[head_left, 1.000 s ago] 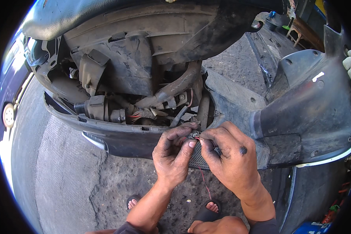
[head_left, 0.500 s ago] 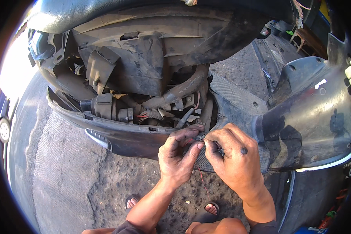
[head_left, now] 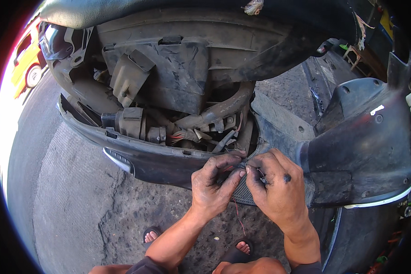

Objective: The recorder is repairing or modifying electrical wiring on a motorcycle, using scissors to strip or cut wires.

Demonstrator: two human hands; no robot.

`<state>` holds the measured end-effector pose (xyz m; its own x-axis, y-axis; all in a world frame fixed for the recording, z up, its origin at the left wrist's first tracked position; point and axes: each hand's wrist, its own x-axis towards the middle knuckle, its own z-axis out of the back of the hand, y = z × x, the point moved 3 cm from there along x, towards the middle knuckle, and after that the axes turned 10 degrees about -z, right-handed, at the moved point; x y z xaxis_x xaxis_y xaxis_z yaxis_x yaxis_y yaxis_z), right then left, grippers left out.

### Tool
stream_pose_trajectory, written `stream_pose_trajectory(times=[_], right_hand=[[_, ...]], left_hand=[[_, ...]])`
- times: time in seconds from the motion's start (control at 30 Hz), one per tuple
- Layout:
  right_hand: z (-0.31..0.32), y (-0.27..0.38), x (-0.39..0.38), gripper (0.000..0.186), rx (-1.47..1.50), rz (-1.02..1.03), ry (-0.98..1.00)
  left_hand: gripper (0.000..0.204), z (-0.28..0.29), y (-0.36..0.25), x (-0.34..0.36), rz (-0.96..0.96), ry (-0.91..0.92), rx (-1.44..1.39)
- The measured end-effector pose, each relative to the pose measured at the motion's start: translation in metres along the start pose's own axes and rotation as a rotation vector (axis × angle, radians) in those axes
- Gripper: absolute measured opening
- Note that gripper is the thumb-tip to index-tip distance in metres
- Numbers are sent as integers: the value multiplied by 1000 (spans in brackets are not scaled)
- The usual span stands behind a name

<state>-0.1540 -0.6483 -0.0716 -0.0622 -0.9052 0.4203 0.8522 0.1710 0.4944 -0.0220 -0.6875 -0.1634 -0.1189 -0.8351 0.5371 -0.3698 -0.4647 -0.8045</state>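
My left hand (head_left: 213,187) and my right hand (head_left: 277,189) meet fingertip to fingertip just outside the lower edge of a scooter's opened side. Both are closed in a pinch on thin wire, with a small dark grey piece (head_left: 243,165) between the fingertips; its exact shape is mostly covered. A thin red wire (head_left: 239,217) dangles below the hands over the ground. Just behind my fingers, a grey sleeved cable (head_left: 223,141) leans out of the frame opening. Left of it lies a bundle of taped wires (head_left: 186,135) with red strands.
The dark lower side panel (head_left: 164,169) runs left from my hands. Above hangs the dusty underseat plastic (head_left: 169,68), beneath the black seat (head_left: 100,10). To the right are the ribbed footboard (head_left: 283,116) and front leg shield (head_left: 360,150). A red car (head_left: 27,61) is at the far left.
My view has shifted slightly, so the scooter sits a little farther right and lower. The hands keep their pinch together, now covering more of the small grey piece. A red car has appeared.
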Motion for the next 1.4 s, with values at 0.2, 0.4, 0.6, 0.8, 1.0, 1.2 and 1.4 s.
stream_pose_trajectory(times=[0.2, 0.4, 0.6, 0.8, 1.0, 1.2, 1.4], right_hand=[[-1, 0, -2, 18, -14, -5, 11], [11, 5, -1, 17, 148, -144, 60], [6, 1, -1, 11, 204, -182, 41], [4, 4, -2, 7, 153, -184, -6], [2, 1, -3, 14, 117, -115, 20], [0, 2, -2, 15, 104, -93, 26], [6, 5, -1, 8, 135, -144, 29]], left_hand=[[27, 1, -5, 1, -17, 48, 68], [29, 0, -1, 1, -41, 30, 19], [28, 1, 0, 2, -35, 29, 40], [28, 1, 0, 2, -30, 45, 58], [28, 1, -1, 1, -5, 39, 40], [28, 2, -2, 3, -20, 51, 73], [27, -1, -4, 4, -28, 61, 90]])
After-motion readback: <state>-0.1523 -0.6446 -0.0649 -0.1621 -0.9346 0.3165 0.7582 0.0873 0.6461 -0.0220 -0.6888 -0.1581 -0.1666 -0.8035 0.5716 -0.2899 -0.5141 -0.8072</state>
